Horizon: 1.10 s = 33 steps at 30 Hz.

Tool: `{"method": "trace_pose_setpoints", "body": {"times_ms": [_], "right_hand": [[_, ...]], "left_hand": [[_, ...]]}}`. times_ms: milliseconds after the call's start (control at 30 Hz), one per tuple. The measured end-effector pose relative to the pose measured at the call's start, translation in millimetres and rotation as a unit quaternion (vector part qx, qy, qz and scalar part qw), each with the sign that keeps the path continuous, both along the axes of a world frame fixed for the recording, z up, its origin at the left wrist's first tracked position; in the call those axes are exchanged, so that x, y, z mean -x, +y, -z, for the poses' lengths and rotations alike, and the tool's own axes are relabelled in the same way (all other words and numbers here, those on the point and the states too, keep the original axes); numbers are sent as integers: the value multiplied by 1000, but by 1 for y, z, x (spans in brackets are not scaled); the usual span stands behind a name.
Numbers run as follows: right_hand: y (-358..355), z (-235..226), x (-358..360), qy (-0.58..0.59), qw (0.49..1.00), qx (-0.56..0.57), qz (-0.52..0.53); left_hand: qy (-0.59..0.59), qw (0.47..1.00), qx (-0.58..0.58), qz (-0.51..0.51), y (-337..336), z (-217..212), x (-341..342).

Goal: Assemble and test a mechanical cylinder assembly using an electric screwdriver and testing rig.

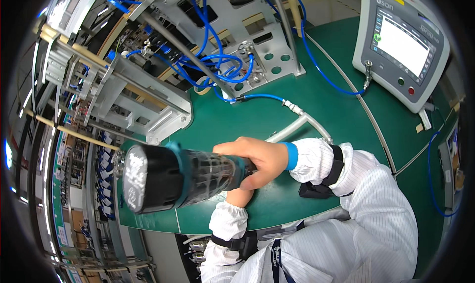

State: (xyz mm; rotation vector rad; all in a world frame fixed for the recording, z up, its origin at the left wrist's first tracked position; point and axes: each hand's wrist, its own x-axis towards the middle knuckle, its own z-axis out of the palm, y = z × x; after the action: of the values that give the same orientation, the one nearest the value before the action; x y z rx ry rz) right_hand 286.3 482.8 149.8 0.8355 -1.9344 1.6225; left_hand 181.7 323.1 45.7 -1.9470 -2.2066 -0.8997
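right hand (257, 157) grips black-and-teal power screwdriver (183, 176) over green bench (326, 110). left hand (238, 196) lies under it, grip not discernible. grey tester (401, 45), white screen, yellow label strip at top, stands right rear.

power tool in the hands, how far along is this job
Done: blue hoses already run through the grey metal frame. In hand: the right hand grips the teal and black power tool; the left hand sits mostly hidden beneath it. Left: the tool touches no part yet.
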Motion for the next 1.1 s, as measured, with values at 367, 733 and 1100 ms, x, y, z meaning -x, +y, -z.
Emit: {"method": "trace_pose_setpoints", "body": {"times_ms": [367, 733, 1100], "right_hand": [[-9, 2, 11, 25, 996, 74, 53], [-16, 9, 12, 69, 982, 100, 147], [-22, 9, 10, 80, 974, 93, 190]], "left_hand": [[106, 993, 44, -4, -11, 9, 9], [100, 994, 36, -8, -9, 7, 9], [43, 997, 56, -31, 15, 6, -25]]}}
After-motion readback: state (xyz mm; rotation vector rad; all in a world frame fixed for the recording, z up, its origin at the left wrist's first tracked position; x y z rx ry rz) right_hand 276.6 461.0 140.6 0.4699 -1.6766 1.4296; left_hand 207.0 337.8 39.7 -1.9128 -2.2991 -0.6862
